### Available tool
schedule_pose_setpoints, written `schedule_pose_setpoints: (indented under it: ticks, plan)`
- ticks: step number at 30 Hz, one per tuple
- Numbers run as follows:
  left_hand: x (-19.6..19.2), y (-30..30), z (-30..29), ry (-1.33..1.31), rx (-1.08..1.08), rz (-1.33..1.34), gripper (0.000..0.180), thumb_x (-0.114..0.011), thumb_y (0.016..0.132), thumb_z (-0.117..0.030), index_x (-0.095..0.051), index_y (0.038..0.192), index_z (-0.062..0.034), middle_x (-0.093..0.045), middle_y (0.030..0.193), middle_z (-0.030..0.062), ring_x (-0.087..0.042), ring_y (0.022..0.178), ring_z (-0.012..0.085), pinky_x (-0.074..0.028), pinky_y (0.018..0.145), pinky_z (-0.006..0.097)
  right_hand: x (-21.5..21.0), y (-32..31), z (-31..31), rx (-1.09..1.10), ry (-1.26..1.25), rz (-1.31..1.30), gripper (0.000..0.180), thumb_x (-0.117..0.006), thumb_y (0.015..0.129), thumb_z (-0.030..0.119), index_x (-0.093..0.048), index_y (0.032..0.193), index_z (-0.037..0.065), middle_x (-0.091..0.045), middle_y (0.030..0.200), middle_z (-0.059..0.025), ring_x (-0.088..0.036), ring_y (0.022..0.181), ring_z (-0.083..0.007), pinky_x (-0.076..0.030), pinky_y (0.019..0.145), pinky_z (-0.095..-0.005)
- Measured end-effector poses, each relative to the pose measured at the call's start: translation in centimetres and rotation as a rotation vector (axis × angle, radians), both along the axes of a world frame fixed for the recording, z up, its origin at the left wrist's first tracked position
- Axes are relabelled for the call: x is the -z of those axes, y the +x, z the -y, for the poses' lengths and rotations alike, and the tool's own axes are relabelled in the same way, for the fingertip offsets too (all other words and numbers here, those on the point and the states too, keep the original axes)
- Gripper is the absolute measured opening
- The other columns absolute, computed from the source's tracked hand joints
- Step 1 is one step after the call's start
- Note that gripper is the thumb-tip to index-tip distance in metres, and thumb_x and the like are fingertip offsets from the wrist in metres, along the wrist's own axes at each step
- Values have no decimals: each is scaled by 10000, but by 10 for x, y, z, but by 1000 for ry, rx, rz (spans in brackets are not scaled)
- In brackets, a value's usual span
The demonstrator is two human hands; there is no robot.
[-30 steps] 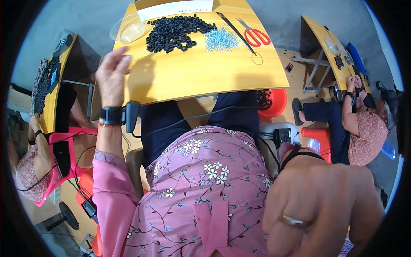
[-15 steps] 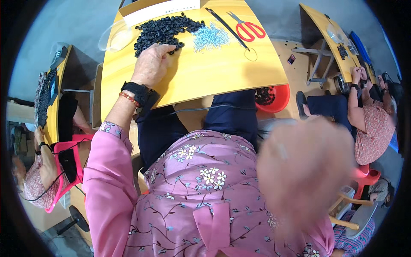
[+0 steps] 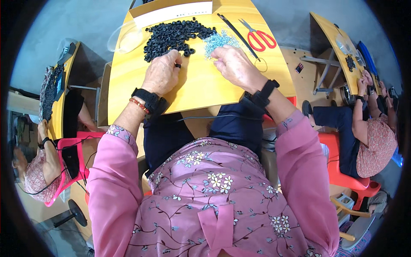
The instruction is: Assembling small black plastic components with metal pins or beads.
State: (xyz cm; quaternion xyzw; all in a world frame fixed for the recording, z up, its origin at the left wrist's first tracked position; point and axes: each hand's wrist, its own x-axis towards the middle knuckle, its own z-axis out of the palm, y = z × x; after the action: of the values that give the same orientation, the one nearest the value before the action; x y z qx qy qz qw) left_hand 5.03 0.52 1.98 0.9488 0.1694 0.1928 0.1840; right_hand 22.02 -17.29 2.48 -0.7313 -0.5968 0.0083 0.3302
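Observation:
My left hand (image 3: 162, 73) is closed in a pinch at the near edge of a pile of small black ring-like pieces (image 3: 173, 36). One small black piece (image 3: 177, 65) shows between its thumb and fingers. My right hand (image 3: 236, 67) rests at the near side of a heap of tiny pale blue and clear bits (image 3: 220, 40), its fingers curled together. Whatever the right fingertips pinch is too small or hidden to make out. Both hands are over the yellow table (image 3: 201, 88), a short gap apart.
Red-handled scissors (image 3: 261, 39) and a thin black stick (image 3: 236, 34) with a small loop (image 3: 260, 65) lie right of the blue bits. A clear dish (image 3: 128, 41) and an open cardboard box (image 3: 173, 13) are at the far left. Other people sit at tables on both sides.
My right hand has swung from a blur near my body up to the blue bits. My left hand has come slightly back from the black pile, with one black piece now in its fingers.

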Motion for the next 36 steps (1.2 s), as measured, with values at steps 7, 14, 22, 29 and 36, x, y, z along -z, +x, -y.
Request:
schedule_pose_setpoints:
  ticks: [7, 14, 22, 29, 36]
  plan:
    - [-7, -8, 3, -52, -11, -107, 170, -599, 813, -17, -574, 976, -59, -678, 891, 203, -648, 894, 402, -510, 764, 485, 6, 1, -17, 53, -159, 46, 143, -594, 871, 83, -646, 898, -47, -639, 879, -247, -621, 908, -419, -492, 813, -471]
    - [2, -7, -2, -78, -56, -53, 166, -597, 807, -15, -583, 965, -66, -678, 933, 197, -646, 920, 390, -508, 773, 482, 5, -2, -3, -5, 100, 35, 130, -591, 900, 99, -586, 912, -31, -639, 805, -182, -642, 778, -348, -509, 705, -431]
    - [7, -17, -2, -121, -42, 153, 161, -614, 831, 25, -582, 980, -28, -646, 834, 144, -634, 780, 300, -510, 727, 379, -25, -39, 24, -35, 105, -674, 81, -623, 911, 58, -592, 893, -14, -644, 765, -70, -638, 636, -130, -518, 572, -265]
    - [7, -45, 11, -581, 37, 316, 39, -572, 940, 3, -563, 965, -25, -562, 826, 1, -517, 723, 72, -470, 657, 242, -33, -63, 21, -180, 163, -856, 98, -633, 904, 13, -647, 989, -33, -671, 805, -61, -653, 685, -94, -546, 632, -232]
    - [-7, -77, 43, -1296, 80, 502, 142, -584, 973, -85, -571, 1113, -62, -615, 865, 29, -579, 692, 100, -502, 618, 246, -45, -94, 16, -213, 119, -949, 132, -628, 913, 6, -653, 1033, -44, -685, 839, -66, -663, 720, -101, -551, 668, -232]
